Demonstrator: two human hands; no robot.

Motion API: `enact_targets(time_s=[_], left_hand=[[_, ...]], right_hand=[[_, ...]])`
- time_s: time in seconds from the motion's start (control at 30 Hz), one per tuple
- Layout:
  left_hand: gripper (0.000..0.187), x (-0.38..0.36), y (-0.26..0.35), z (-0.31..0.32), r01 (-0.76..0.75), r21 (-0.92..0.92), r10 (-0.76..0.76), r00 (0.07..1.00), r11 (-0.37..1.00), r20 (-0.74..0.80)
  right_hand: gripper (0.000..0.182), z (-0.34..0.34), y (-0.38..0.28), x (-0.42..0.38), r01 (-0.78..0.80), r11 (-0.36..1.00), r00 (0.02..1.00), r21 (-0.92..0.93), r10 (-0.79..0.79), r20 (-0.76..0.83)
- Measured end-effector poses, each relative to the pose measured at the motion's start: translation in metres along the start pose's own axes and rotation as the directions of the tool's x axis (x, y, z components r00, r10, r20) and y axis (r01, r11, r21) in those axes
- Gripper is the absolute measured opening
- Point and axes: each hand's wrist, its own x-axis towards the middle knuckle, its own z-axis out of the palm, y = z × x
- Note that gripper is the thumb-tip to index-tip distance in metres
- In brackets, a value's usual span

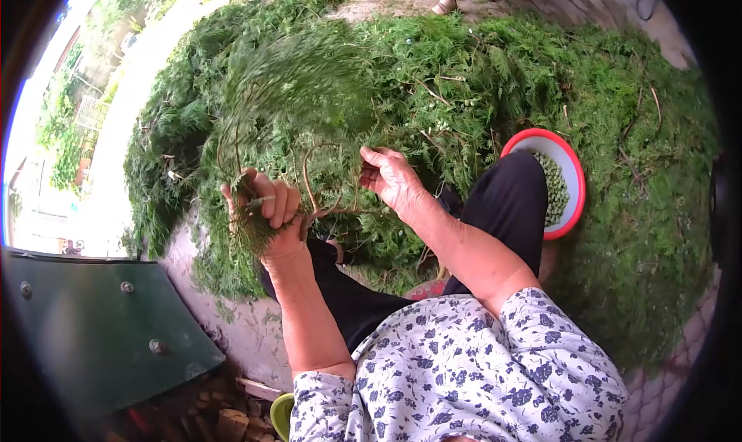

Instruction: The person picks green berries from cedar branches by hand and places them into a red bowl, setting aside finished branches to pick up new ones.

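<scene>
My left hand (274, 206) is closed round the woody stem of a leafy evergreen branch (297, 83). Its foliage fans upward and away, smeared by motion, and bare side twigs curve toward the right. At the right side of this branch is my right hand (393, 181), its fingers curled in toward the thumb near a thin twig. Whatever lies between those fingertips is hidden or too small to name. Beyond my right knee stands a white basin (572, 168) with a red rim, partly covered by the knee. Small round green cones (554, 183) lie inside it.
Cut evergreen branches (479, 79) cover the ground ahead and to the right. A dark green panel with bolts (100, 326) stands at the left, above wood pieces (232, 423). A yellow-green container (283, 415) is near my left side. Another person's foot (444, 6) shows at the top.
</scene>
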Motion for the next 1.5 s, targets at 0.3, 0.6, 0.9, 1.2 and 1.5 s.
enact_targets(time_s=[0.3,0.6,0.9,1.2,1.5], left_hand=[[0.023,-0.051,-0.023,-0.097,0.064,0.001,-0.04,0.648,0.998,-0.76],[0.057,-0.054,-0.056,-0.082,0.574,0.758,0.685,0.688,-0.311,-0.24],[0.028,-0.044,-0.075,-0.006,0.144,0.93,-0.022,0.987,-0.338,-0.161],[0.015,-0.076,-0.1,-0.057,0.252,0.93,-0.053,0.968,0.267,-0.247],[0.014,-0.065,-0.096,-0.042,0.411,0.784,0.061,0.869,0.466,-0.492]], right_hand=[[0.019,-0.013,0.0,-0.021,0.255,0.952,0.96,-0.167,-0.228,0.164],[0.027,-0.013,0.003,-0.028,0.331,0.811,0.943,-0.482,-0.261,0.208],[0.061,-0.013,-0.003,-0.06,0.389,0.372,0.918,-0.843,-0.225,0.325],[0.064,-0.01,-0.011,-0.065,0.451,0.376,0.892,-0.809,-0.174,0.417],[0.062,-0.003,-0.016,-0.052,0.305,0.555,0.922,-0.774,0.031,0.385]])
